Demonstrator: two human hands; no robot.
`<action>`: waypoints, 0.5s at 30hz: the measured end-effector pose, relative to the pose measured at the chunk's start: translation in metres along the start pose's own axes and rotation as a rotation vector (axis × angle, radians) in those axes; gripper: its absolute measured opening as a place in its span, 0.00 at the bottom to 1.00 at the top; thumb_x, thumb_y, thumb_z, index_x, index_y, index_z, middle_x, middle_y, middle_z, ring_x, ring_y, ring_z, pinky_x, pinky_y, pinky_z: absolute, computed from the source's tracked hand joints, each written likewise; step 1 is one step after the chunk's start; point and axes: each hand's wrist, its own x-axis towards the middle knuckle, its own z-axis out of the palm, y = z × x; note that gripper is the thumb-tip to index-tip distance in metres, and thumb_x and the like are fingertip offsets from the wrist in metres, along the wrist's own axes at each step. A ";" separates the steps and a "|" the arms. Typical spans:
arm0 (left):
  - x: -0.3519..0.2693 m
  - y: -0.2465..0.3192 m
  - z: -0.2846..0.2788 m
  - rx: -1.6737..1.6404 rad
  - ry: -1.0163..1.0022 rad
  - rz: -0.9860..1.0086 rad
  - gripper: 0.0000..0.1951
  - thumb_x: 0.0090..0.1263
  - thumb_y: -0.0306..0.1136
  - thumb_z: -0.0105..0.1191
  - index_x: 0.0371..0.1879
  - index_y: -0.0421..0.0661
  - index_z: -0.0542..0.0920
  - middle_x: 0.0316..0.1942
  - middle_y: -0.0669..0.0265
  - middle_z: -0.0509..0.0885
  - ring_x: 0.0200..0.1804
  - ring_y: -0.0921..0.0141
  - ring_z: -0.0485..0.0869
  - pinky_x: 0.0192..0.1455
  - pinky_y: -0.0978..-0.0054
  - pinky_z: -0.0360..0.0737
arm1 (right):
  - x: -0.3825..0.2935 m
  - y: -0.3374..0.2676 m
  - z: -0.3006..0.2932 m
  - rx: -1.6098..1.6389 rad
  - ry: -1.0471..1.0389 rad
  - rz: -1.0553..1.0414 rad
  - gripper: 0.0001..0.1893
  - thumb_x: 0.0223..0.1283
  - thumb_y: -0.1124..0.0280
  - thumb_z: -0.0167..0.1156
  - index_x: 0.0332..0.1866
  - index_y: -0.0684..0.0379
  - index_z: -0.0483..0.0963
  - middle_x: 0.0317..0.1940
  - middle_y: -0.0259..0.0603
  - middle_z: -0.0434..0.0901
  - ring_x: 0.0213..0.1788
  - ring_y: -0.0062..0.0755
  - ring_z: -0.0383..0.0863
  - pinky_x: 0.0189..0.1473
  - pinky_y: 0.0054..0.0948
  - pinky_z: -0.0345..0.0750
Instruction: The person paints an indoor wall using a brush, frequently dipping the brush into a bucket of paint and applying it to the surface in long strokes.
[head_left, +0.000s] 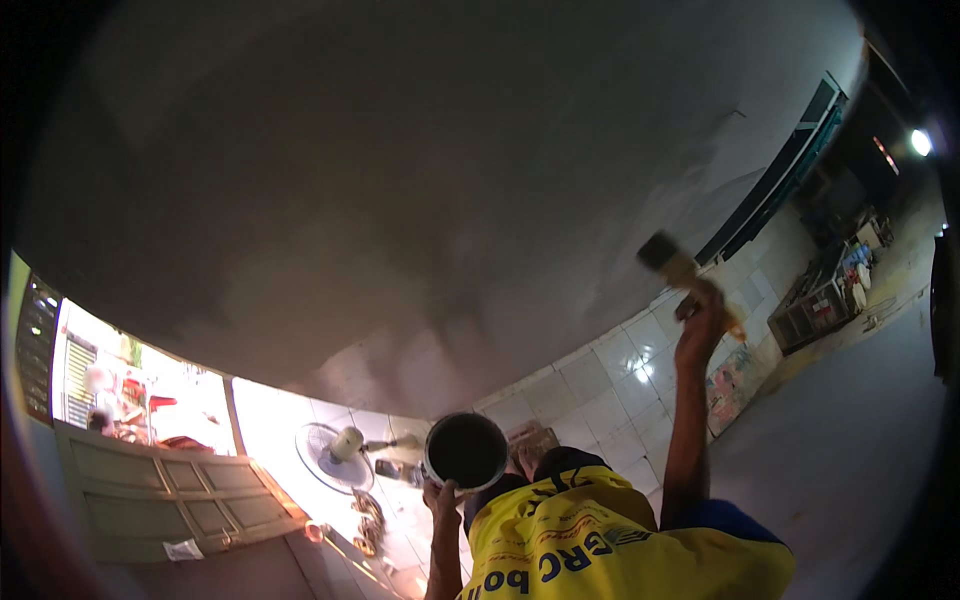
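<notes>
A round bucket (466, 451) with a dark inside is held by its near rim in my left hand (444, 496), in front of my waist. What is in the bucket is too dark to tell. My right hand (703, 319) is raised at the right and grips a wide flat paintbrush (669, 259) by its handle. The brush is slightly blurred, its dark bristles pointing up and to the left. Behind them spreads a large grey wall (420, 202) with lighter, uneven patches low down. Whether the bristles touch the wall, I cannot tell.
White tiles (577, 390) line the wall's lower part. At the left stand a fan (341, 450) and a panelled wooden door (187, 495) beside a bright doorway. A low cabinet (814, 307) with items on it stands at the right, near a dark-framed window (780, 180).
</notes>
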 end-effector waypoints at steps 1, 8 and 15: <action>-0.002 0.002 0.001 0.009 -0.073 0.054 0.14 0.57 0.25 0.57 0.38 0.43 0.65 0.33 0.65 0.66 0.34 0.71 0.73 0.35 0.66 0.87 | -0.021 0.023 -0.007 -0.080 0.016 0.132 0.13 0.68 0.57 0.48 0.42 0.56 0.71 0.24 0.29 0.64 0.24 0.17 0.63 0.27 0.20 0.63; 0.005 -0.029 0.016 0.194 -0.001 0.055 0.14 0.60 0.28 0.56 0.40 0.40 0.65 0.37 0.61 0.71 0.35 0.67 0.78 0.32 0.65 0.88 | -0.142 0.101 -0.031 0.064 -0.043 0.765 0.14 0.64 0.54 0.55 0.38 0.54 0.70 0.19 0.33 0.72 0.18 0.22 0.70 0.21 0.23 0.65; -0.018 -0.008 0.077 0.363 -0.230 0.357 0.13 0.68 0.37 0.52 0.35 0.40 0.66 0.34 0.64 0.65 0.36 0.72 0.62 0.38 0.71 0.64 | -0.138 0.102 -0.030 -0.047 -0.169 0.814 0.17 0.66 0.50 0.53 0.37 0.55 0.70 0.22 0.39 0.77 0.19 0.23 0.74 0.22 0.23 0.70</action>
